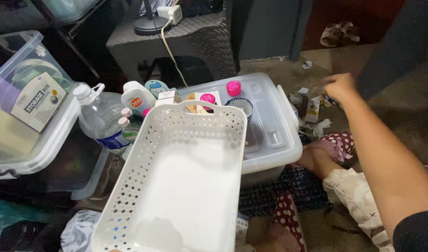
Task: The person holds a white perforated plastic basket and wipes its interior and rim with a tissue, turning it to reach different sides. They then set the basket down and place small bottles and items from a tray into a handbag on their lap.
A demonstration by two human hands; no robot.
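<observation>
A white perforated plastic basket (pixel 176 186) fills the lower middle of the view, empty and tilted towards me. My left hand is out of sight, hidden below or behind it. My right arm stretches out to the right, and my right hand (pixel 340 87) hangs blurred above the floor litter (pixel 313 112) with its fingers curled. Whether it holds anything is unclear. Behind the basket stands a clear lidded storage box (pixel 274 135). On its lid are two pink caps (pixel 233 87), a small patterned bowl (pixel 240 105) and small cartons (pixel 166 97).
A large water bottle (pixel 99 122) and a white bottle (pixel 135 97) stand left of the basket. Another clear storage box (pixel 41 140) sits far left. A grey woven stool (pixel 195 35) carries a plug adapter. Polka-dot cloth (pixel 341 141), cream cloth (pixel 358 196) and sandals (pixel 340 32) lie on the floor.
</observation>
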